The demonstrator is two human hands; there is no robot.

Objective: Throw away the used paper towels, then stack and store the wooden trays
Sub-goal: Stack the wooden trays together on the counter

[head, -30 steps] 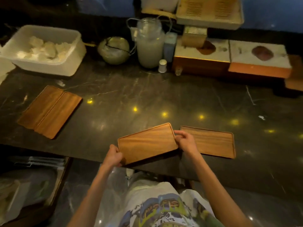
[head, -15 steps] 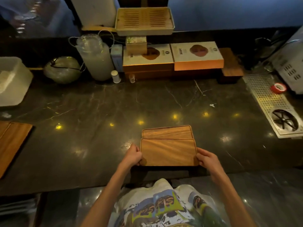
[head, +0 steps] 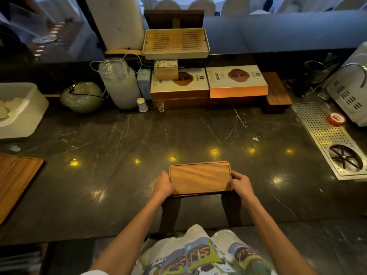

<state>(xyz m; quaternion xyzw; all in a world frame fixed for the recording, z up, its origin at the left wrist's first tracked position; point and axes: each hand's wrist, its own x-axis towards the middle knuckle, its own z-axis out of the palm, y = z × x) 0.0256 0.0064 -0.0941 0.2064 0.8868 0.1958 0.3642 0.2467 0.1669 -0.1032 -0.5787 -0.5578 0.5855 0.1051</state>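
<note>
left hand (head: 163, 185) gripping the stacked wooden trays (head: 200, 177) at the left end | right hand (head: 241, 184) clamped on right end | forearms angled inward over the counter (head: 119, 139)

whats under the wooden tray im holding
Under the top wooden tray, a thin edge of a second tray shows along its near side, on the dark counter. The rest of it is covered.

On the dark marble desk (head: 139, 135), a white tub (head: 25, 114) sits at nine o'clock, a frosted jar (head: 119, 84) at eleven, two orange-edged boxes (head: 208, 82) at twelve, and a red tape roll (head: 336, 118) on the perforated drain tray (head: 321, 135) at two.
</note>
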